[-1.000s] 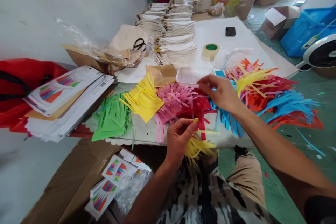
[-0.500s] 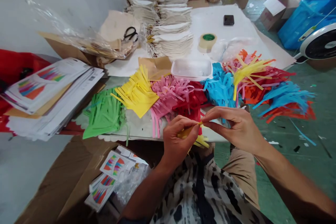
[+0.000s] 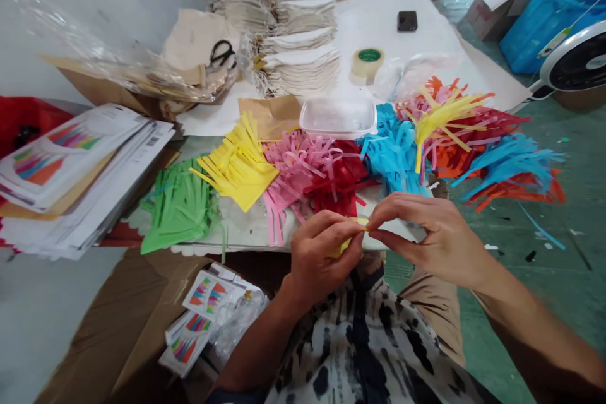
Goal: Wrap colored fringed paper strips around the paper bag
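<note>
Both my hands meet at the table's front edge over a piece of yellow fringed paper [image 3: 339,249], most of it hidden by fingers. My left hand [image 3: 324,255] is closed around its body. With thumb and forefinger my right hand [image 3: 428,237] pinches its twisted tip. Just beyond lie fringed bundles: green [image 3: 178,209], yellow [image 3: 241,167], pink [image 3: 296,167], red [image 3: 337,188] and blue [image 3: 392,150]. A mixed pile of finished-looking tassels [image 3: 457,123] in yellow, pink, orange and blue spreads at the right.
Behind the bundles stand a clear plastic tray [image 3: 338,117], a tape roll [image 3: 368,63], black scissors [image 3: 222,53] and stacked white bundles [image 3: 303,72]. Printed sheets [image 3: 80,164] lie left. A fan [image 3: 580,66] is at the right. Below the table, a cardboard box [image 3: 108,315] holds printed packets [image 3: 189,334].
The view has shifted slightly, so the table things sit a little higher and further left. My hands keep hold of the yellow paper; its fringe ends no longer show below my left hand.
</note>
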